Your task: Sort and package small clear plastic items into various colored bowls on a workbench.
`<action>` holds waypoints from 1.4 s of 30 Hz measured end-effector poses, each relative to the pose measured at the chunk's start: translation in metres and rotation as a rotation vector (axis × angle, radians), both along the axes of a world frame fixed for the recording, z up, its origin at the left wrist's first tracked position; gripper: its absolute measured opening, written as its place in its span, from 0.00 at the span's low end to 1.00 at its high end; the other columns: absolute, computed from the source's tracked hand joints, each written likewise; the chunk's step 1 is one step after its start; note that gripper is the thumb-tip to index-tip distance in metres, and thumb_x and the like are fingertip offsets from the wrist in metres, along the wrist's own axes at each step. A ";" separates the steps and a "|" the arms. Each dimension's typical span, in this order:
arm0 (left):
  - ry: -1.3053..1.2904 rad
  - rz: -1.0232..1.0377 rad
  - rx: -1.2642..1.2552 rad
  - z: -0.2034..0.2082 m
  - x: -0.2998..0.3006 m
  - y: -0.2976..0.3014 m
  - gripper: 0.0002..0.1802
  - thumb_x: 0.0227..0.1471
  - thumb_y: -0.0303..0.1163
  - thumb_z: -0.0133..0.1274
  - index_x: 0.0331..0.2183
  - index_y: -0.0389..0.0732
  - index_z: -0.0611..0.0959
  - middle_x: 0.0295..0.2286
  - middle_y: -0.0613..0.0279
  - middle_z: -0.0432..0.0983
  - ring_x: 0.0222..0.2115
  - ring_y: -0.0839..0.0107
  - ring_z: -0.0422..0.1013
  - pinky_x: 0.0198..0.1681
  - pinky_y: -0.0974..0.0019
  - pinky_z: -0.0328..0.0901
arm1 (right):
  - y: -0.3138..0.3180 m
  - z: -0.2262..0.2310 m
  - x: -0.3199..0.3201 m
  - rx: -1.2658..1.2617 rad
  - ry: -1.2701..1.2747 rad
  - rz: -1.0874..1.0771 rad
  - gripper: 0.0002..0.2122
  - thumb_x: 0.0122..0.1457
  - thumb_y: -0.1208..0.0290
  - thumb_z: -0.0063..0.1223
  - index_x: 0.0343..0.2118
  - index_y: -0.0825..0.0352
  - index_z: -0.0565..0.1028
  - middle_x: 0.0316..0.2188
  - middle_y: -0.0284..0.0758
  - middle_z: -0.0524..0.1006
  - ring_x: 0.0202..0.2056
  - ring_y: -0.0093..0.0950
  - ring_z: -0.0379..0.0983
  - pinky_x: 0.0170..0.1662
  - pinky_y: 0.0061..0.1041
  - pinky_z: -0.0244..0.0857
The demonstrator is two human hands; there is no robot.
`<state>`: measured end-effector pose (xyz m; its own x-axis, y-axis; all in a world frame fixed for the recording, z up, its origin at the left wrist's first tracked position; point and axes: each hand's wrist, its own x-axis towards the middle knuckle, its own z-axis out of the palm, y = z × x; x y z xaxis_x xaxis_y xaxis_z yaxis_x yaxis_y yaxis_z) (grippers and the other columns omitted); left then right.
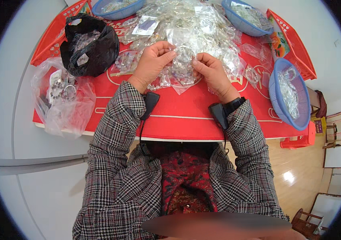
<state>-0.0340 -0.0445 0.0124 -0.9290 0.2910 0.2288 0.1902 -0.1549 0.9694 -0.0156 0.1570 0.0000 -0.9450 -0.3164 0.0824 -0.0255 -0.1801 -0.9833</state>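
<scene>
Over the near edge of a big heap of small clear bags (202, 30), a clear plastic bag (185, 56) is held up between my two hands. Thumb and fingers of my left hand (151, 64) are pinched at its left side. On the right side, my right hand (215, 75) pinches it with thumb against curled fingers. Something like a beaded bracelet shows through the plastic, but glare blurs the details. Just below lie more bagged beaded pieces (183, 76) on the red tablecloth (170, 108).
A black plastic bag (98, 52) and a translucent bag (68, 116) with jewellery sit at left. Blue baskets stand at the far left (118, 14), far right (246, 22) and right edge (276, 90). Red perforated baskets flank the table at left (48, 46) and right (298, 48).
</scene>
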 end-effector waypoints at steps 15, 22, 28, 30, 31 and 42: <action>0.011 0.002 -0.027 -0.002 -0.001 0.001 0.10 0.49 0.28 0.49 0.36 0.36 0.74 0.27 0.69 0.72 0.26 0.83 0.66 0.27 0.80 0.61 | 0.000 0.001 0.001 0.073 0.012 0.023 0.04 0.54 0.72 0.49 0.28 0.66 0.69 0.20 0.25 0.68 0.22 0.14 0.63 0.26 0.13 0.58; 0.005 0.012 -0.056 -0.004 -0.003 0.000 0.11 0.49 0.28 0.49 0.37 0.37 0.73 0.27 0.69 0.72 0.26 0.84 0.66 0.27 0.80 0.61 | 0.000 0.000 0.000 0.092 0.019 0.039 0.04 0.54 0.72 0.49 0.28 0.66 0.69 0.20 0.25 0.68 0.22 0.14 0.62 0.26 0.13 0.58; 0.005 0.016 -0.046 -0.004 -0.003 0.001 0.12 0.47 0.26 0.50 0.37 0.34 0.73 0.26 0.68 0.70 0.24 0.83 0.65 0.27 0.79 0.63 | -0.001 0.001 0.000 0.123 0.033 0.036 0.04 0.54 0.72 0.48 0.28 0.65 0.69 0.20 0.25 0.68 0.22 0.14 0.62 0.26 0.13 0.58; 0.004 0.015 -0.042 -0.004 -0.003 0.002 0.12 0.47 0.26 0.50 0.37 0.34 0.73 0.26 0.68 0.70 0.24 0.83 0.65 0.26 0.79 0.63 | -0.001 0.002 0.000 0.130 0.032 0.035 0.04 0.54 0.72 0.48 0.28 0.65 0.69 0.20 0.25 0.68 0.22 0.14 0.62 0.26 0.13 0.58; 0.004 0.016 -0.043 -0.004 -0.003 0.002 0.12 0.48 0.26 0.50 0.37 0.34 0.73 0.25 0.68 0.70 0.24 0.83 0.65 0.26 0.79 0.62 | 0.000 0.001 0.000 0.126 0.030 0.037 0.04 0.54 0.71 0.48 0.28 0.65 0.69 0.20 0.25 0.68 0.22 0.14 0.62 0.26 0.13 0.58; -0.032 0.016 -0.073 -0.002 0.001 0.002 0.11 0.47 0.26 0.50 0.36 0.34 0.73 0.25 0.68 0.70 0.24 0.83 0.65 0.25 0.79 0.62 | 0.001 -0.002 0.000 0.127 0.042 0.053 0.04 0.54 0.71 0.49 0.28 0.65 0.69 0.20 0.24 0.68 0.21 0.14 0.62 0.27 0.13 0.58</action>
<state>-0.0331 -0.0425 0.0109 -0.9401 0.2910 0.1778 0.1611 -0.0806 0.9836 -0.0155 0.1580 -0.0021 -0.9233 -0.3762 0.0781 -0.0611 -0.0569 -0.9965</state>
